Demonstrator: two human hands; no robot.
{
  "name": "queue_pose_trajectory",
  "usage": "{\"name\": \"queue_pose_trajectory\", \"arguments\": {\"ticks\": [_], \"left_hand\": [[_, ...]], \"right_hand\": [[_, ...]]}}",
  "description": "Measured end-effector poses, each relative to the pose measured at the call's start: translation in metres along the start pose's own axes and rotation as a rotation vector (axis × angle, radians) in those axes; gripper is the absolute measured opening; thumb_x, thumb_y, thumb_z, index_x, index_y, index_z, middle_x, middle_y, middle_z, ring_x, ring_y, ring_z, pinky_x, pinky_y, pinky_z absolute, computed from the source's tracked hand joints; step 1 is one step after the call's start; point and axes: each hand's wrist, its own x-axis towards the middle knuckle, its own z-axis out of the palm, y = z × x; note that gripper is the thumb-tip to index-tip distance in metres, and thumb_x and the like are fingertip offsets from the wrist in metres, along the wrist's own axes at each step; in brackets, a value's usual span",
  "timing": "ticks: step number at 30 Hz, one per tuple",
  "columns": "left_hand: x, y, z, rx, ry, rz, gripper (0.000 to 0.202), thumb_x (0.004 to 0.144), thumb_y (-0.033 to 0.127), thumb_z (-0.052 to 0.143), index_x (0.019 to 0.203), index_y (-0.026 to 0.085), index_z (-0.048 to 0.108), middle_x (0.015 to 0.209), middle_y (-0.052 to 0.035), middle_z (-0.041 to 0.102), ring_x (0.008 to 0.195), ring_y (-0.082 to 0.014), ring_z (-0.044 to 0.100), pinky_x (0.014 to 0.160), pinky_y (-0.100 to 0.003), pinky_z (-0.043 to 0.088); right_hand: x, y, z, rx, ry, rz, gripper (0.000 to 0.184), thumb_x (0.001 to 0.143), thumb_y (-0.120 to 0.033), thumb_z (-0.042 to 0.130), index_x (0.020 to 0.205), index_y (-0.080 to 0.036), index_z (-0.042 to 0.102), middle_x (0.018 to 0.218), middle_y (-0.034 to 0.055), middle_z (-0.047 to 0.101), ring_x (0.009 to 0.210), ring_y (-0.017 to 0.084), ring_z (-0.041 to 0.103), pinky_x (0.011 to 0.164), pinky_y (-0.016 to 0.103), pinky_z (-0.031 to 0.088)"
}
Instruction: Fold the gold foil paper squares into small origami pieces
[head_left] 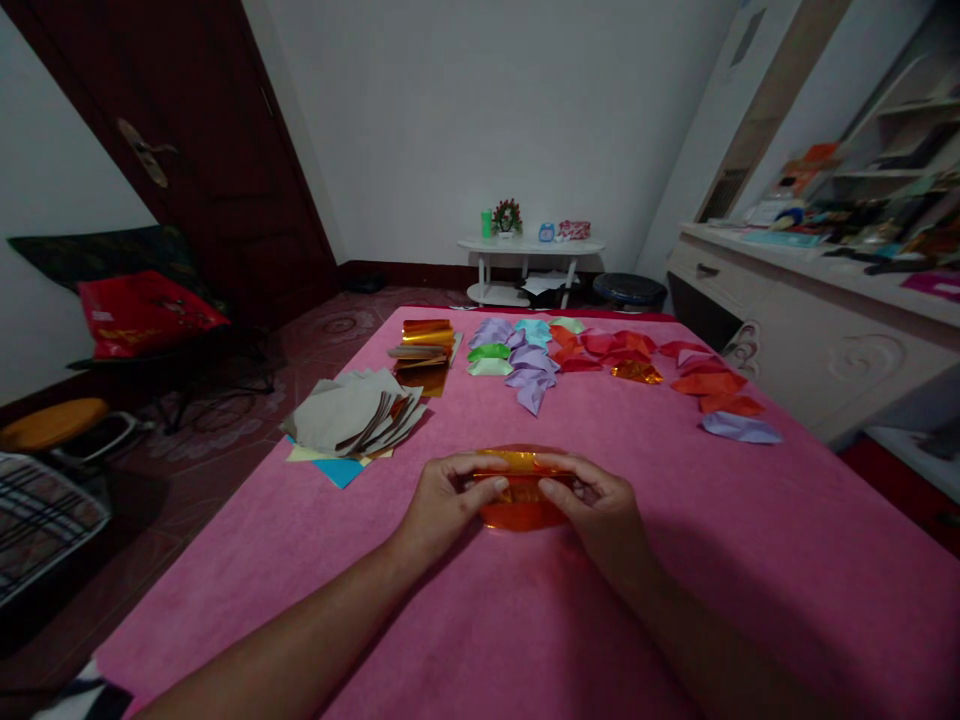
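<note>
pinching the orange foil paper (523, 512) flat on the pink bench (675, 600), our left hand (442, 505) and right hand (604, 512) both closed on it, we judge a fold mid-way, needing even pressure next.

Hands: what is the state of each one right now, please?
Left hand: closed, pinching the orange foil paper.
Right hand: closed, pinching the same orange foil paper.
</note>
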Motion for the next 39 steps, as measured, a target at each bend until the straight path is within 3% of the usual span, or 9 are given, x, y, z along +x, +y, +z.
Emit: {"name": "queue_pose_trajectory", "arguments": {"ticks": [4, 7, 13, 19, 24, 31, 39], "left_hand": [[0.001, 0.002, -0.001, 0.142, 0.009, 0.119, 0.012, 0.073, 0.024, 0.072, 0.081, 0.016, 0.077, 0.083, -0.0074, 0.071, 0.078, -0.0169, 0.064, 0.072, -0.025, 0.05], [0.001, 0.004, -0.002, 0.188, 0.021, 0.17, 0.012, 0.074, 0.026, 0.071, 0.077, 0.016, 0.077, 0.089, -0.0088, 0.068, 0.086, -0.0194, 0.062, 0.075, -0.027, 0.049], [-0.004, 0.007, -0.002, 0.258, 0.028, 0.184, 0.022, 0.082, 0.032, 0.063, 0.074, 0.015, 0.076, 0.085, -0.0084, 0.068, 0.082, -0.019, 0.062, 0.074, -0.028, 0.048], [-0.006, 0.006, 0.001, 0.314, 0.121, 0.173, 0.01, 0.074, 0.025, 0.07, 0.071, 0.015, 0.071, 0.072, -0.0039, 0.069, 0.069, -0.0151, 0.061, 0.065, -0.023, 0.048], [-0.005, -0.002, 0.001, 0.187, 0.147, 0.129, 0.015, 0.07, 0.022, 0.072, 0.082, 0.015, 0.066, 0.078, -0.002, 0.069, 0.069, -0.0129, 0.062, 0.063, -0.021, 0.05], [-0.005, 0.0, -0.001, 0.326, 0.118, 0.204, 0.02, 0.072, 0.021, 0.072, 0.091, 0.016, 0.072, 0.095, -0.0073, 0.071, 0.087, -0.0189, 0.065, 0.08, -0.028, 0.051], [-0.003, 0.003, -0.004, 0.473, 0.061, 0.313, 0.012, 0.079, 0.026, 0.066, 0.083, 0.02, 0.075, 0.079, -0.0057, 0.065, 0.078, -0.0172, 0.06, 0.07, -0.028, 0.048]], "right_hand": [[0.001, -0.001, -0.001, -0.031, 0.022, -0.091, 0.012, 0.071, -0.023, 0.069, 0.081, -0.02, 0.075, 0.091, 0.0061, 0.068, 0.088, 0.019, 0.065, 0.075, 0.027, 0.054], [0.002, -0.001, -0.002, 0.013, 0.007, -0.118, 0.009, 0.072, -0.025, 0.07, 0.077, -0.02, 0.075, 0.091, 0.007, 0.066, 0.09, 0.021, 0.063, 0.076, 0.029, 0.054], [0.002, -0.004, -0.003, 0.07, 0.075, 0.002, 0.011, 0.066, -0.028, 0.075, 0.07, -0.019, 0.07, 0.088, 0.0047, 0.068, 0.081, 0.019, 0.065, 0.074, 0.029, 0.054], [0.001, -0.007, -0.003, 0.067, 0.167, 0.068, 0.024, 0.06, -0.031, 0.079, 0.069, -0.019, 0.06, 0.078, 0.0032, 0.067, 0.067, 0.015, 0.064, 0.063, 0.026, 0.054], [0.002, -0.007, -0.003, 0.111, 0.212, 0.059, 0.03, 0.058, -0.029, 0.08, 0.071, -0.019, 0.055, 0.07, 0.0007, 0.064, 0.062, 0.013, 0.063, 0.061, 0.024, 0.053], [0.001, -0.004, -0.003, 0.078, 0.192, 0.056, 0.033, 0.061, -0.027, 0.077, 0.091, -0.017, 0.067, 0.078, 0.0033, 0.068, 0.072, 0.016, 0.065, 0.069, 0.028, 0.055], [-0.001, -0.004, -0.003, -0.001, 0.132, -0.015, 0.015, 0.07, -0.025, 0.071, 0.083, -0.019, 0.07, 0.085, 0.0043, 0.066, 0.075, 0.017, 0.065, 0.069, 0.028, 0.055]]}}
